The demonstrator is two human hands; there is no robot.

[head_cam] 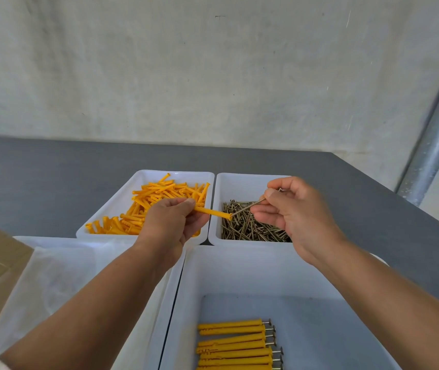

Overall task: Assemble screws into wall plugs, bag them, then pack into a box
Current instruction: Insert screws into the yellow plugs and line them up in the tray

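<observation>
Assembled plugs (235,343) lay in the near tray (239,263), cut off by the bottom edge. Left hand (170,222) pinched a wall plug (214,212) above the far trays (219,188); right hand (295,209) pinched a screw (247,208) at its mouth, head hidden by fingers.

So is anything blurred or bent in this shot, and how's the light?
Head view: soft, even light, no hard shadows; the wide lens bows the pipe at the right edge; the right hand pinching the screw is slightly motion-blurred; the left hand and its plug look sharper.
</observation>
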